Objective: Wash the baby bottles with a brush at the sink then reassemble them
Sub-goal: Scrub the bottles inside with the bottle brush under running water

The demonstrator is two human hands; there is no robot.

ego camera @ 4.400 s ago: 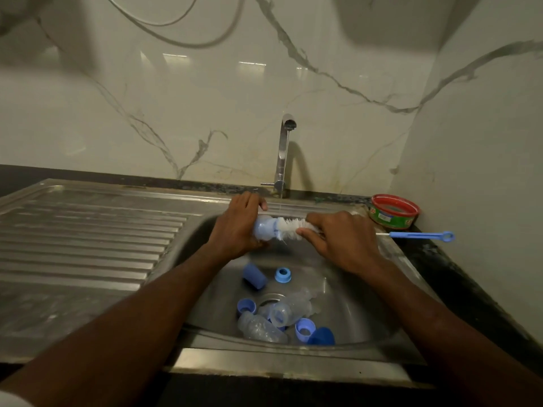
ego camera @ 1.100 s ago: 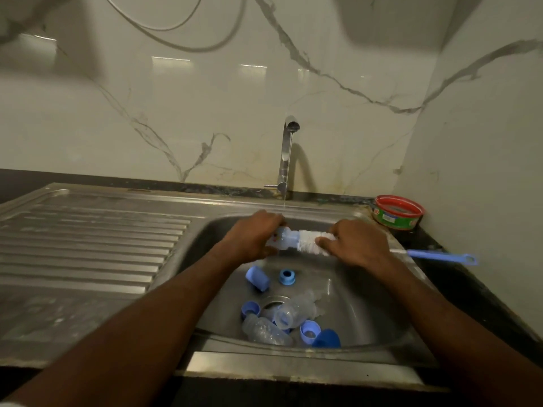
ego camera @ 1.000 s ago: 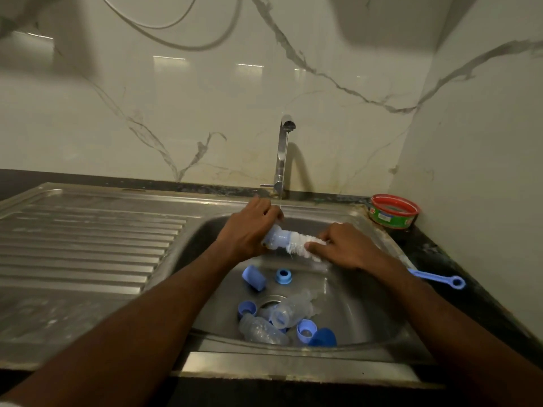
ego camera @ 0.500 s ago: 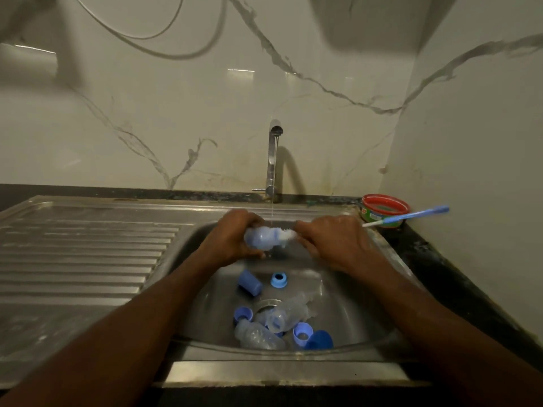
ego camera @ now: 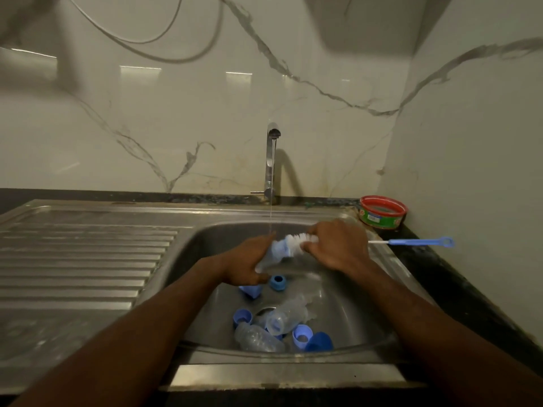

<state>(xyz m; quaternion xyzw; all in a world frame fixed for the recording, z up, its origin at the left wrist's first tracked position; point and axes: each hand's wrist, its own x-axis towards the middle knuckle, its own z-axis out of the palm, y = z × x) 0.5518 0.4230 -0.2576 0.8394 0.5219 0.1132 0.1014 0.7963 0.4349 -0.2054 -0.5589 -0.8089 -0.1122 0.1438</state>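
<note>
Over the sink [ego camera: 188,245], hands grip bottle [ego camera: 274,252] and brush [ego camera: 411,241].

Two bare forearms are seen entering from the bottom edge, one on each side of the sink [ego camera: 188,230]. No sleeves, cuffs or gloves are worn on the visible lengths. The left hand [ego camera: 246,264] and right hand [ego camera: 335,248], both above the sink basin, are bare; rings, watches or bands cannot be made out in the dim light. Fingernails are too small and blurred to be described. No more of the person than arms and hands is shown.
</note>
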